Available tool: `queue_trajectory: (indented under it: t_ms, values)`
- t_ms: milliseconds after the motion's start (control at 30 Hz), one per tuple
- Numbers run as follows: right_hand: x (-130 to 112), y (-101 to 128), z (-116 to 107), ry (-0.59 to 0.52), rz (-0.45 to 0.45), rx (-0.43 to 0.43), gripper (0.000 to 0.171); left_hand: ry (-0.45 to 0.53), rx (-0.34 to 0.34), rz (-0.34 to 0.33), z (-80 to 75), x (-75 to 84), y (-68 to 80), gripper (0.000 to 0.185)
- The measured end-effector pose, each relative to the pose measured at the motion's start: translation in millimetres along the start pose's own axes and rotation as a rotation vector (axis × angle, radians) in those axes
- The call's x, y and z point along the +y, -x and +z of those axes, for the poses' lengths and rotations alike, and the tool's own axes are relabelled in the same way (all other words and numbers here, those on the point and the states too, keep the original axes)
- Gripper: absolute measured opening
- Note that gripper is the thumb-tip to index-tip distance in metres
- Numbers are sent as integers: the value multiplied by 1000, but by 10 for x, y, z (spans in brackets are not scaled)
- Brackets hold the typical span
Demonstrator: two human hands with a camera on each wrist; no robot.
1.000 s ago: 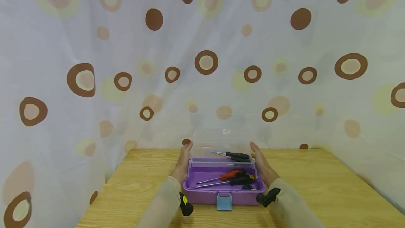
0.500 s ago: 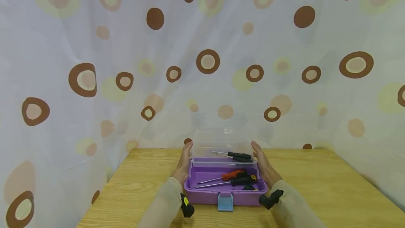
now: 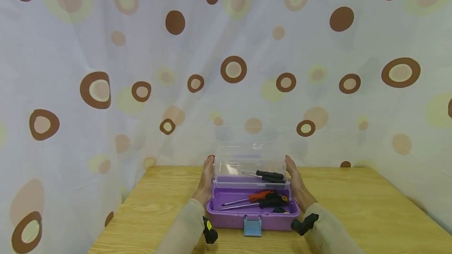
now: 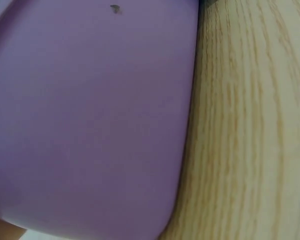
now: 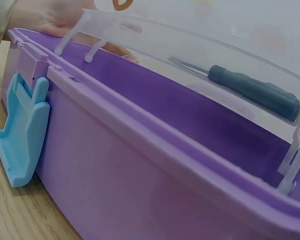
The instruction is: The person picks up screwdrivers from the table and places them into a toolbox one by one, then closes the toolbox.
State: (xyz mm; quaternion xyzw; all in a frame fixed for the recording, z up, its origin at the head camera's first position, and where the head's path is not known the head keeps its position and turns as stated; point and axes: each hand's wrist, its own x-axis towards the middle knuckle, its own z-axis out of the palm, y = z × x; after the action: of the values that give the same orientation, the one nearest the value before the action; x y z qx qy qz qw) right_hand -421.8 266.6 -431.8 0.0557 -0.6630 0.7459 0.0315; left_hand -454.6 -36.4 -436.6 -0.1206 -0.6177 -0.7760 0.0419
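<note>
A purple toolbox (image 3: 252, 220) with a light blue latch (image 3: 252, 226) stands on the table, latch hanging down. Its clear tray (image 3: 229, 186) is swung up and back on hinge arms, holding black-handled screwdrivers (image 3: 270, 175). In the purple bottom lie a red-handled screwdriver (image 3: 261, 195) and a black-handled screwdriver (image 3: 270, 201). My left hand (image 3: 206, 179) rests along the left side, fingers straight and pointing away. My right hand (image 3: 296, 181) lies likewise along the right side. In the left wrist view, the purple side wall (image 4: 100, 115) fills most of the picture.
The wooden table (image 3: 159, 199) extends to both sides of the toolbox. A white curtain (image 3: 197, 50) with brown circles hangs behind it and along both sides. A black wrist camera (image 3: 210, 232) is strapped to each sleeve.
The right fingertips have moved slightly farther back along the tray. The tray's front edge sits a little lower, and more purple shows through it. The head view has shifted slightly.
</note>
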Motion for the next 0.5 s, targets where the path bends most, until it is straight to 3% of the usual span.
queue_trajectory:
  t_ms: [100,333,500]
  values:
    - [5,1,-1,-39,-19,6,74,29,-2,-10,-8,9,7,78]
    - [-19,18,10,40,-76,22,71,54,31,36,-25,32,13,74]
    - [-16,35,1,34,-75,54,70,40,50,56,-10,35,43,70]
